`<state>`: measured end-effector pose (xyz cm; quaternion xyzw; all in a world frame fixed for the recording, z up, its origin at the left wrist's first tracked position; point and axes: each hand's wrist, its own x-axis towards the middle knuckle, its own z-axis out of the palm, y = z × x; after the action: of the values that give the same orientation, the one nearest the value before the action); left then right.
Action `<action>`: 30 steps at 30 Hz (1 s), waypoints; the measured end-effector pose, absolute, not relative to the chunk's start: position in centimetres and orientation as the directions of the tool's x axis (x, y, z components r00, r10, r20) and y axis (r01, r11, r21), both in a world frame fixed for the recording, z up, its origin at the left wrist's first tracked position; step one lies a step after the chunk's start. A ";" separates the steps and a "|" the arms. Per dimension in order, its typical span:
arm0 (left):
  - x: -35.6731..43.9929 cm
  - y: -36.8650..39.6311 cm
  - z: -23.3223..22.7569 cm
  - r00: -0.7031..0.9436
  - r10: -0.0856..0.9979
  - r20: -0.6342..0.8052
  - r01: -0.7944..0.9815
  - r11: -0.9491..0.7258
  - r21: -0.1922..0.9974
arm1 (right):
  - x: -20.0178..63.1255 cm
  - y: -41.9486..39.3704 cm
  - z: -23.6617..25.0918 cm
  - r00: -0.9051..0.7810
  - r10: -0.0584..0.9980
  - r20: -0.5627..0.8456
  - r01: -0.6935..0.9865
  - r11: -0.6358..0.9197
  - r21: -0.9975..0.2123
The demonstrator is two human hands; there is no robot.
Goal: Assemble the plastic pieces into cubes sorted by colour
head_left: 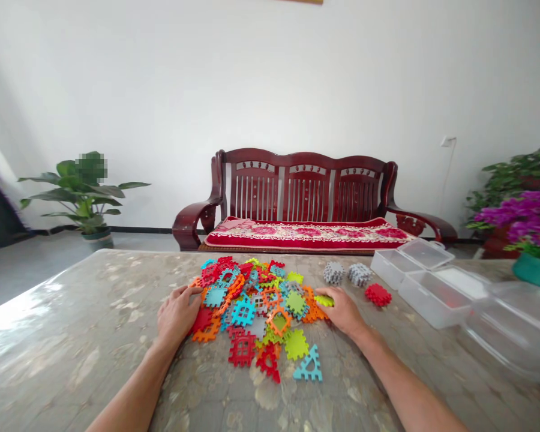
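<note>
A heap of interlocking plastic tiles (256, 327) with notched edges, in red, orange, blue, lime green and grey, lies between my hands on the table. Some are solid squares, others have window-like cutouts, and a blue triangle (309, 366) lies at the near side. My left hand (176, 313) rests at the heap's left edge, fingers stretched over the outer tiles, next to a red tile (201, 321). At the right edge, my right hand (344, 312) has a lime-green tile (324, 300) between its thumb and fingers, close to orange tiles (312, 309).
Two grey tile stacks (334, 273) and a red stack (378, 294) stand beyond my right hand. Clear plastic boxes (434, 297) sit farther right, near purple flowers (519, 219). A wooden bench (306, 186) faces the patterned table (117, 342); a potted plant (87, 198) is at left.
</note>
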<state>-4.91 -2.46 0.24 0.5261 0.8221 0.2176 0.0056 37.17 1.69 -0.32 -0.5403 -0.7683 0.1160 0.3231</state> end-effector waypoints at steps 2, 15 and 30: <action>-4.9 -2.5 0.3 -0.446 0.868 0.217 0.862 0.351 0.366 | 37.1 1.6 -0.3 -0.211 0.898 0.387 0.753 0.402 -0.522; -4.6 -2.8 0.6 -0.445 0.871 0.211 0.857 0.345 0.382 | 37.1 1.4 0.0 -0.220 0.891 0.396 0.688 0.430 -0.585; -4.1 -3.2 1.2 -0.457 0.869 0.190 0.852 0.366 0.374 | 37.3 1.7 -0.4 -0.200 0.904 0.377 0.679 0.406 -0.612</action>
<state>-4.06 -3.19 1.22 0.5207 0.8263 0.2136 0.0199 37.27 1.69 -0.43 -0.5217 -0.7584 0.1579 0.3574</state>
